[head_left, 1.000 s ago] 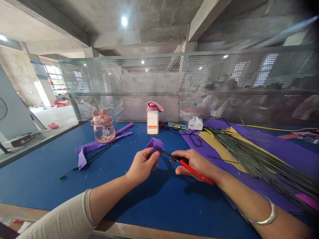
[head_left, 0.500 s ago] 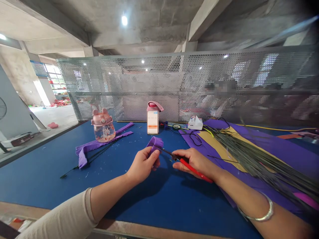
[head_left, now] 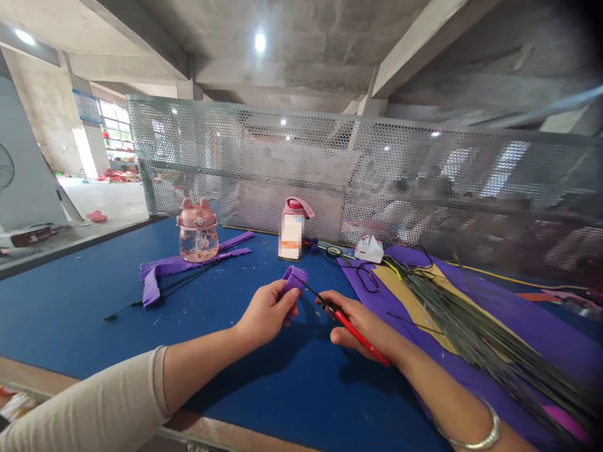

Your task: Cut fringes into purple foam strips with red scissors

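Note:
My left hand [head_left: 271, 312] pinches a curled strip of purple crepe paper [head_left: 296, 277] between thumb and fingers above the blue table [head_left: 202, 364]. A thin dark wire stem [head_left: 311, 290] runs from the curl toward my right hand [head_left: 360, 323]. That hand holds red-handled pliers [head_left: 355, 333], their dark head pointing at the stem; the thumb stands away from the handles. Whether the jaws touch the stem, I cannot tell. More purple crepe strips [head_left: 162, 274] lie at the left beside a dark stem [head_left: 176, 290].
A pink-lidded clear bottle [head_left: 198, 235] stands on the left strips. A phone [head_left: 291, 237] leans on a pink bottle [head_left: 299, 206] behind my hands. On the right, dark stems [head_left: 452, 314] lie over purple and tan sheets. A perforated metal screen [head_left: 301, 166] borders the back.
The pliers have turned steeper, and my right thumb has moved away from their handles. My left hand keeps its pinch on the purple strip. The camera view has shifted slightly.

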Demonstrator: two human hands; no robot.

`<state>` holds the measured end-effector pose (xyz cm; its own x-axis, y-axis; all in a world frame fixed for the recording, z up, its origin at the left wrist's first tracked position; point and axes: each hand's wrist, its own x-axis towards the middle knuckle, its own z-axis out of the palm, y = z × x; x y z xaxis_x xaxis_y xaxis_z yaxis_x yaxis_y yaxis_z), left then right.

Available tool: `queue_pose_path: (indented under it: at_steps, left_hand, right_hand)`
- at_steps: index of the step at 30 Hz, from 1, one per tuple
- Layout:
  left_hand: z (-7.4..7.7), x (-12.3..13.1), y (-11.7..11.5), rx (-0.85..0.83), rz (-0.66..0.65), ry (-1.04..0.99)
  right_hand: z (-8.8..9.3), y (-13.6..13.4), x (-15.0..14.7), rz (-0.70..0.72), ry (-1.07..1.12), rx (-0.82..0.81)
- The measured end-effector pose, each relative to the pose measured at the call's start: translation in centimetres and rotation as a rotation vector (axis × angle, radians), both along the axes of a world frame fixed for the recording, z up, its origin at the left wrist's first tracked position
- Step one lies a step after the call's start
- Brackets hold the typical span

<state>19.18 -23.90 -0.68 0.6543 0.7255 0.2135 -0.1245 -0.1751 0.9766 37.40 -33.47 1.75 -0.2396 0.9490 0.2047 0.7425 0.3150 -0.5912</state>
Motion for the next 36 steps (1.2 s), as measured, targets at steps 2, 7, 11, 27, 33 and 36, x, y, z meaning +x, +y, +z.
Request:
queue_pose_path:
  at_steps: [2,7,11,27,33,36]
  left_hand:
    - [-0.1,0.0,-0.1,0.016,-0.01,0.004]
    - [-0.2,0.0,-0.2,0.035,-0.025,0.014]
    - [-0.4,-0.1,-0.1,0.089,-0.023,0.032]
    - [-0.1,-0.3,-0.2,0.119,-0.061,0.044]
    - [0.1,-0.4,-0.2,0.139,-0.051,0.048]
    - [0.1,-0.4,-0.1,0.145,-0.047,0.045]
  right_hand:
    - [0.1,0.0,-0.3,0.003,-0.03,0.007]
    - [0.1,0.0,-0.8,0.002,-0.054,0.008]
    - [0.0,0.0,-1.0,-0.006,-0.028,0.024]
    - [-0.4,0.0,-1.2,0.011,0.084,-0.002]
    - [-0.7,0.2,-1.0,-0.006,0.055,0.011]
    - [-0.8,0.2,-0.8,-0.032,0.064,0.01]
